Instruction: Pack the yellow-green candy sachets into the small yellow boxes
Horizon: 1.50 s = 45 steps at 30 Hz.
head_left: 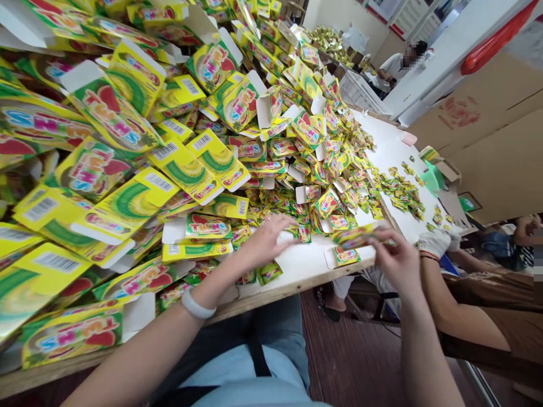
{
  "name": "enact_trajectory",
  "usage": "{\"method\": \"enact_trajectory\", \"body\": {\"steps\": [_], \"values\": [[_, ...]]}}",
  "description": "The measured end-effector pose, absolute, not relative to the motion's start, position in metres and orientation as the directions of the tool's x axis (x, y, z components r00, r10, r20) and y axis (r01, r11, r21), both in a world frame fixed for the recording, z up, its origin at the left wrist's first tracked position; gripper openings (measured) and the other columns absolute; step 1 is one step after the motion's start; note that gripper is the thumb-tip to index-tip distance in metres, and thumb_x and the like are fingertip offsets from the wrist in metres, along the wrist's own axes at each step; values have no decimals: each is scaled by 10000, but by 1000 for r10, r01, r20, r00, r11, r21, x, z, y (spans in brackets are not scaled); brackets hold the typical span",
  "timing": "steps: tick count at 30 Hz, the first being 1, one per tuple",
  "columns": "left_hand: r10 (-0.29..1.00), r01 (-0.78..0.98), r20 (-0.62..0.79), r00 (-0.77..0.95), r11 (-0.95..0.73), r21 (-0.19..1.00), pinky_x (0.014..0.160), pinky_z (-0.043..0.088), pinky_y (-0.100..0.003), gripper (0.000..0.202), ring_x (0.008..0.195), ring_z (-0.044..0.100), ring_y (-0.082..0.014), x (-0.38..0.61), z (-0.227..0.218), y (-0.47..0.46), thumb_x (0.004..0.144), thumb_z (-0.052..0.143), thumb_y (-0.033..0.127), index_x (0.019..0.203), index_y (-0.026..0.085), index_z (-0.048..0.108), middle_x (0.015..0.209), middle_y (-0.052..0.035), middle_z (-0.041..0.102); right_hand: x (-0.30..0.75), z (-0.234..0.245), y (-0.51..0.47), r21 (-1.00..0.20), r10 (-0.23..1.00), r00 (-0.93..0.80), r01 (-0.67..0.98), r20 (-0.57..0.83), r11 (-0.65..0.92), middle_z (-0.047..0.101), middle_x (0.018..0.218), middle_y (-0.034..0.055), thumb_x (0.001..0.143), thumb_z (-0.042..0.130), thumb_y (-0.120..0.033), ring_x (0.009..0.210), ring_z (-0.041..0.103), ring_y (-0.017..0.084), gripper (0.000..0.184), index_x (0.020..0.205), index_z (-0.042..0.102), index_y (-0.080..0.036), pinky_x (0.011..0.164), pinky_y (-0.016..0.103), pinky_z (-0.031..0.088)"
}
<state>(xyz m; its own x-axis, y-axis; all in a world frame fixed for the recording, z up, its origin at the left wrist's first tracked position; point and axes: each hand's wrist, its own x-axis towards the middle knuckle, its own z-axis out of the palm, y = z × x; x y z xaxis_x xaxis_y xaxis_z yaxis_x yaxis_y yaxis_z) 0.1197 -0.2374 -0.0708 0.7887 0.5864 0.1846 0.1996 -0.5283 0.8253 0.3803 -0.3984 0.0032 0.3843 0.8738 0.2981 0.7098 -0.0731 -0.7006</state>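
Observation:
My right hand [396, 257] grips a small yellow and green carton [353, 236] above the table's front edge. The carton is slightly blurred. Just below it, another small carton [345, 256] with a white open flap lies on the white tabletop [303, 260]. Over the small wrapped sachets, my left hand [269, 240] is open, its fingers stretched out and thumb apart, with nothing visible in it. Loose sachets [269, 273] lie beneath that hand near the edge. Beside my left forearm lies a printed carton [207, 226] with its end flap open.
A high heap of printed cartons [102, 113] covers the left and back of the table. More sachets [403, 192] lie to the right, past a wooden strip. A co-worker's gloved hand [435, 242] is close to my right hand. Another person [394, 68] sits behind a white crate [365, 93].

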Motion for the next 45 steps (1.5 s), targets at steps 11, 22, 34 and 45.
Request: {"method": "enact_trajectory", "body": {"steps": [11, 22, 34, 45], "values": [[783, 686, 171, 598, -610, 396, 1017, 403, -511, 285, 1090, 579, -359, 117, -88, -208, 846, 651, 230, 1106, 117, 625, 1091, -174, 651, 302, -75, -303, -303, 986, -41, 949, 160, 88, 632, 1230, 189, 872, 641, -274, 1106, 561, 344, 316, 1169, 656, -167, 898, 463, 476], [734, 162, -63, 677, -64, 985, 501, 480, -254, 393, 569, 642, -171, 116, -78, -212, 880, 561, 544, 747, 175, 557, 650, 14, 587, 322, -47, -321, -834, 973, 43, 525, 226, 170, 649, 1201, 76, 976, 538, -441, 1209, 576, 220, 273, 899, 697, -233, 976, 367, 494], [526, 62, -61, 849, 16, 998, 624, 567, -315, 427, 723, 734, -227, 116, -75, -226, 818, 690, 513, 1013, 151, 575, 890, -68, 700, 303, -67, -319, -970, 983, 170, 241, 65, 23, 660, 1087, 49, 879, 673, -474, 904, 660, 178, 341, 1124, 563, -265, 678, 281, 593], [566, 89, 55, 822, -224, 971, 789, 522, -343, 703, 856, 702, -218, 123, -77, -251, 891, 644, 379, 1458, 213, 262, 961, -56, 734, 367, -41, -315, -916, 954, 293, 396, 60, -64, 624, 1104, 70, 778, 738, -512, 891, 646, 184, 343, 950, 704, -217, 534, 237, 558]]}}
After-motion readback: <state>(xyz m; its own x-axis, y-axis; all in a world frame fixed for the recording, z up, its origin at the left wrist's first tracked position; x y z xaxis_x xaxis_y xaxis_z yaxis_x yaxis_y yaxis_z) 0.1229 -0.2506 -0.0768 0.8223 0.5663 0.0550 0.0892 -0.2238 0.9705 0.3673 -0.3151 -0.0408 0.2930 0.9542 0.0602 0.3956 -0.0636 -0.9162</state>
